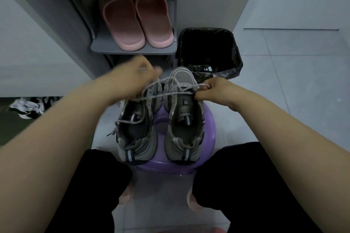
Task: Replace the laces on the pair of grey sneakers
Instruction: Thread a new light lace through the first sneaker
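Early, we judge; grey sneakers (pixel 181 149) loosely laced
our right hand (pixel 216 90) pinches a lace (pixel 170 95); left hand (pixel 132 81) blurred, its fingers (pixel 156 71) unreadable

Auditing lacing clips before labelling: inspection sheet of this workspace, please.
Surface: purple stool on tiled floor, carrying both shoes.
Job's things: left sneaker and right sneaker side by side, toes away; grey lace stretched across both, one end hanging beside the left sneaker.
Clutter: black-and-white crumpled item on the floor, left.
Grips: left hand blurred at the lace, hold unclear; right hand pinches the lace.
Cables: nothing seen.
Surroundings: shoe rack with pink slippers; black-lined bin.
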Tool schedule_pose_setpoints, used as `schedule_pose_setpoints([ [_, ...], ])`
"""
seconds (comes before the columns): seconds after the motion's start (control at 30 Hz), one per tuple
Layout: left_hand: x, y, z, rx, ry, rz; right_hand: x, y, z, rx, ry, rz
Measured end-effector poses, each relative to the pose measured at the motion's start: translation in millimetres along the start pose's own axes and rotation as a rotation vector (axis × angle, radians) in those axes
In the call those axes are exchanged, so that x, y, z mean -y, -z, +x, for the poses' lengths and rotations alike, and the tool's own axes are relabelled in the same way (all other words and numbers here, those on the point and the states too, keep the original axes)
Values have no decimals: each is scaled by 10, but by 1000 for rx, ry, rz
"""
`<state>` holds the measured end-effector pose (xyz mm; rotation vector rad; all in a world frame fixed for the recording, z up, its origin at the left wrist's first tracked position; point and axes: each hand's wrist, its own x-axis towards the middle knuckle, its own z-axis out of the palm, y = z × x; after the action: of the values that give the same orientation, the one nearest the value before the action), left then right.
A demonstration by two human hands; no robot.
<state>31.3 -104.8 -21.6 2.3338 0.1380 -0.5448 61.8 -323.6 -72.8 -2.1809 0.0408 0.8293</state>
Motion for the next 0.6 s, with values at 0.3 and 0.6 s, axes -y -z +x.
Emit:
schedule_pose_setpoints([
  [0.3, -358, -143, -179, -115, -216, -463, 17, -46, 59, 84, 18, 141],
  [0.6, -67, -331, -3, 66, -15, 162, 69, -99, 33, 6, 29, 134],
])
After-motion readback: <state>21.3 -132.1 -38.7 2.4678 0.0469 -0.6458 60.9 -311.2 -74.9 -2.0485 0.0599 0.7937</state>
